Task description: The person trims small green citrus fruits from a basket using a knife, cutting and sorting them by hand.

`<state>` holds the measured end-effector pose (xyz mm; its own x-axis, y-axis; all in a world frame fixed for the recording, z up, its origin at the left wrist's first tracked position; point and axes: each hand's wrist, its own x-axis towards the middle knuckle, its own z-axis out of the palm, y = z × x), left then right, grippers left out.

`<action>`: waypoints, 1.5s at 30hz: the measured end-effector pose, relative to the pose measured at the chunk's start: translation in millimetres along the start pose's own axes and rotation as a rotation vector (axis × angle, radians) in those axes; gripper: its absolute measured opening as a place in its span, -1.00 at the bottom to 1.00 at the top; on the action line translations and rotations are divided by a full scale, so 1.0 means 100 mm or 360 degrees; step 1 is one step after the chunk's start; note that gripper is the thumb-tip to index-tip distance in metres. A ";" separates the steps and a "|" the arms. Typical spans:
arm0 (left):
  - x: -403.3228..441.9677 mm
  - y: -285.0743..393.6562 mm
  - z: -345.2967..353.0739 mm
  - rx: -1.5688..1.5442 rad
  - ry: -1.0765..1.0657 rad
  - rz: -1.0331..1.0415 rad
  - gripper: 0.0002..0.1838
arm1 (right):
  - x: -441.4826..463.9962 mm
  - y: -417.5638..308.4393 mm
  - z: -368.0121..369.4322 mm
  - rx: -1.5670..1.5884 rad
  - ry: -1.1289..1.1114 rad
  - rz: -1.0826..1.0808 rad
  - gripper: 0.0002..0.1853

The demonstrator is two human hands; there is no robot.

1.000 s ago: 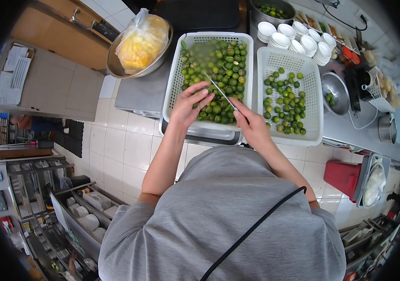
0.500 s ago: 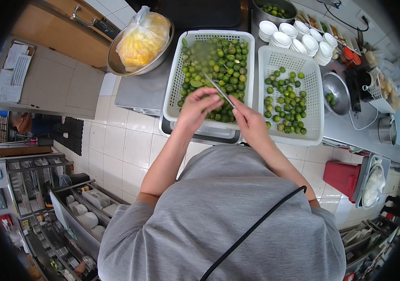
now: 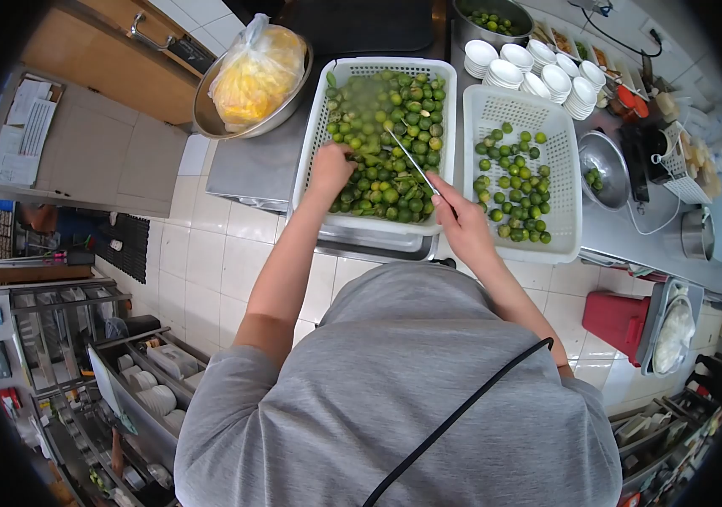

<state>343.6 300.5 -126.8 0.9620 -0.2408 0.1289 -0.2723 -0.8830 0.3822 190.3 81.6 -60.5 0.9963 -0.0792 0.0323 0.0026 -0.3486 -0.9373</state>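
Small green limes (image 3: pixel 389 194), some yellowish, fill a white perforated basket (image 3: pixel 300 188) in front of me. My left hand (image 3: pixel 333 171) reaches over the basket's left side with its fingers curled down among the limes; whatever is in them is hidden. My right hand (image 3: pixel 462 221) is closed around the lower end of a long thin metal tool (image 3: pixel 412 162) at the basket's right side. The tool slants up and left over the limes, and its exact kind is unclear. A few leaves lie among the fruit.
Right of this basket is a second white basket (image 3: pixel 576 182) with fewer limes. A metal bowl holds a plastic bag (image 3: pixel 258 76) of yellow contents. White dish stacks (image 3: pixel 504 73), a steel bowl (image 3: pixel 606 165) and a pot (image 3: pixel 699 234) stand on the counter.
My left hand has moved away from the metal tool, left and up, down onto the limes. My right hand has shifted slightly right and lower, still holding the tool.
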 end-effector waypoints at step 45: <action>0.47 3.41 0.64 -0.2215 -0.2167 -0.0498 -0.82 | -0.75 0.18 -2.01 0.0646 0.1840 0.0093 -0.87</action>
<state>297.6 -37.9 -48.5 0.1630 -0.8607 -0.4823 0.7073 -0.2388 0.6653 98.0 -106.7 -10.4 0.3342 -0.9390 0.0816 0.1928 -0.0167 -0.9811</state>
